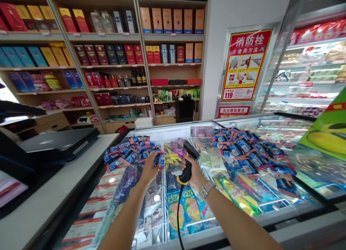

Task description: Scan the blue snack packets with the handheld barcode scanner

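Observation:
My left hand (pixel 148 169) is closed on a small blue snack packet (pixel 159 159) above the glass-topped freezer. My right hand (pixel 195 173), with a watch on the wrist, grips a black barcode scanner (pixel 186 172) whose cable (pixel 178 214) hangs down toward me. The scanner's head points away, up and slightly left. Left of my left hand, a heap of blue and pink packets (pixel 129 154) lies on the freezer. A larger pile of like packets (pixel 243 149) spreads to the right of my right hand.
Under the glass, the freezer (pixel 173 239) holds wire baskets and bagged frozen goods. A white counter (pixel 56 178) with a dark device (pixel 61 143) runs along the left. Shelves (pixel 108 66) of boxes stand behind; a lit display fridge (pixel 308 80) stands right.

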Motion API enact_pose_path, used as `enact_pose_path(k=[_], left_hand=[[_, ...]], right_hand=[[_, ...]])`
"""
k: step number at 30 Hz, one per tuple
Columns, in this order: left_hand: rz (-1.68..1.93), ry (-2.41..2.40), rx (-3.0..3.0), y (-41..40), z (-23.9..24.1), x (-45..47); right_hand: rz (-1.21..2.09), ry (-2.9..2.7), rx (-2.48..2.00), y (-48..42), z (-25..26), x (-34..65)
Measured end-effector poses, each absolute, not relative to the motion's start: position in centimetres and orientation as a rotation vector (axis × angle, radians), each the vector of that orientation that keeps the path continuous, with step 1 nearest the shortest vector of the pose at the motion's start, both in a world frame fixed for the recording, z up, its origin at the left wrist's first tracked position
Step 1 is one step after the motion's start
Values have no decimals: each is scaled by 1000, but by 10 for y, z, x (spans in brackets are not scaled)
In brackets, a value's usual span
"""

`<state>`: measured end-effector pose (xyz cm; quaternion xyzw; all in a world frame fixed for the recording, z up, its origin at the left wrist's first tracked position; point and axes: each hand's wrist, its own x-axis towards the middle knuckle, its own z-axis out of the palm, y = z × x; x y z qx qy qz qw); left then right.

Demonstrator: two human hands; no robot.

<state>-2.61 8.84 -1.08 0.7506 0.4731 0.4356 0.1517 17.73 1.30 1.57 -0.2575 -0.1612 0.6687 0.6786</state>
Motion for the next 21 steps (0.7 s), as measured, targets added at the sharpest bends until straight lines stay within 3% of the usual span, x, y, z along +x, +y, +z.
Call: enact_pose_path(k=[8, 14, 21], left_hand=[[1281, 1263, 1734, 87, -7, -6], [1049, 1320, 1774, 86, 0, 9], [1525, 1116, 1230, 73, 8, 1]], right_hand=[[1524, -379, -627, 14, 15, 175], [1517, -378, -657, 14, 15, 177], [1441, -584, -841, -3, 35, 187]])
